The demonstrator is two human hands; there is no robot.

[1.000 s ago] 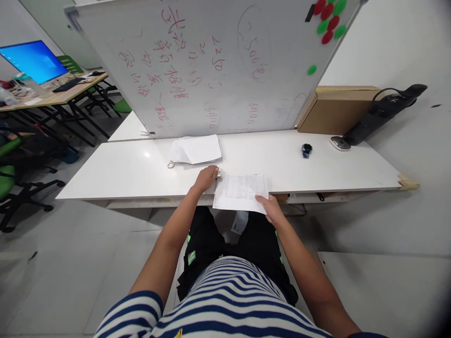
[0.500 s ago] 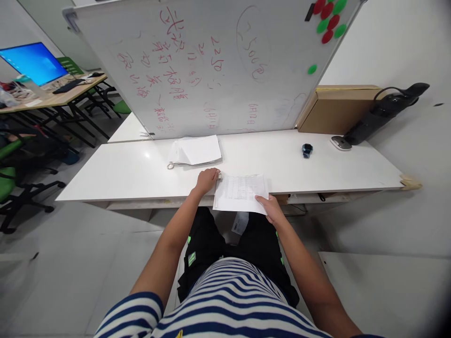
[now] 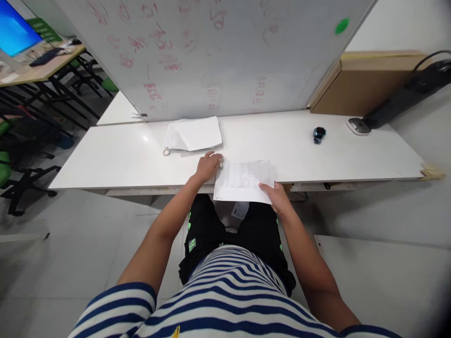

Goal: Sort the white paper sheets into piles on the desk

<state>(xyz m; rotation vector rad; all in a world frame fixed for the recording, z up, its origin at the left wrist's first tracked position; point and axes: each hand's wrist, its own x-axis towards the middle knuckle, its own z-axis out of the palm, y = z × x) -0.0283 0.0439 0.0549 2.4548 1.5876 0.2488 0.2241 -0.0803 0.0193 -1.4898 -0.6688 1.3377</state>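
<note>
A printed sheet of paper point(image 3: 243, 180) lies at the near edge of a white table point(image 3: 116, 159), hanging partly over it. My right hand point(image 3: 276, 197) pinches the sheet's near right corner. My left hand point(image 3: 207, 166) rests curled at the sheet's far left corner, closed on a small pale object that I cannot make out. Behind it lies a stack of white papers point(image 3: 193, 134) with a small ring point(image 3: 167, 151) at its left corner.
A whiteboard point(image 3: 211, 51) with red writing leans at the table's back. A small blue watch point(image 3: 319, 134) lies to the right, a brown cardboard box point(image 3: 369, 82) and a black device point(image 3: 398, 101) beyond it. Desks, a monitor and chairs stand at the left.
The view has tilted down and drawn closer to the table. My hands stay at the sheet's corners, with the left hand slightly further along the top edge.
</note>
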